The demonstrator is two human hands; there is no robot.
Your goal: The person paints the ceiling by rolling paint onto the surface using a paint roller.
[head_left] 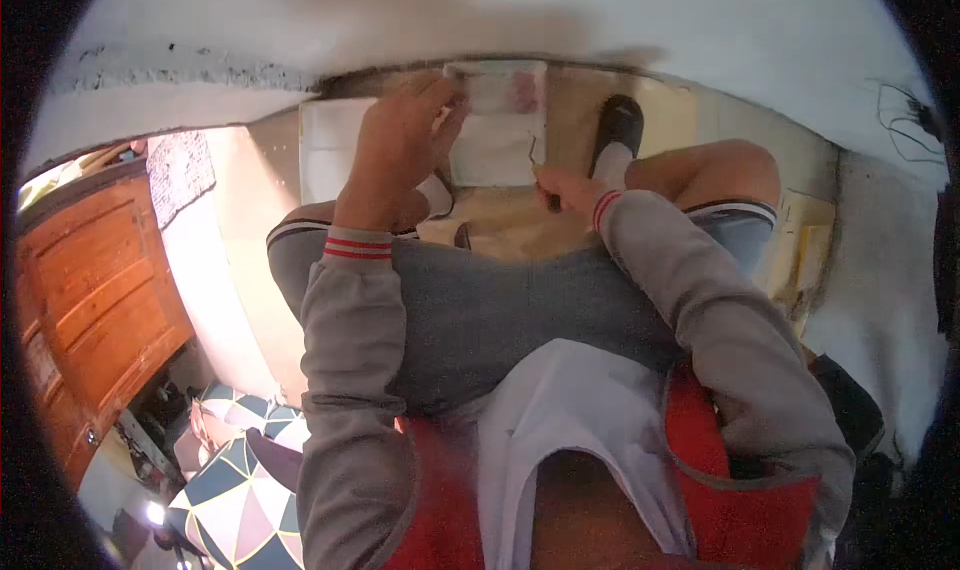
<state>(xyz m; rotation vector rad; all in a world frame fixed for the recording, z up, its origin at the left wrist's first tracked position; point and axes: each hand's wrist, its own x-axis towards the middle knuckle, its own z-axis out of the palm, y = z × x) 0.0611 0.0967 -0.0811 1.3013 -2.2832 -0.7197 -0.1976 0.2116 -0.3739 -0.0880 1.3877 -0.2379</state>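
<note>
My left hand (400,140) is raised at the left edge of a white tray-like piece (492,155), its fingers bent and partly spread; whether anything is between them cannot be made out. A blurred pink-red patch (524,92) shows on the upper right of that white piece. My right hand (565,188) is closed around the handle of a thin tool with a bent metal tip (533,150), which points up beside the white piece's right edge. Another white panel (330,150) lies to the left, partly behind my left hand.
My bent legs in grey shorts (520,295) frame the floor area, with a dark slipper (620,125) at the right. A pale wall (600,15) runs across the top. At the left are a wooden door (105,300) and a patterned cloth (240,490).
</note>
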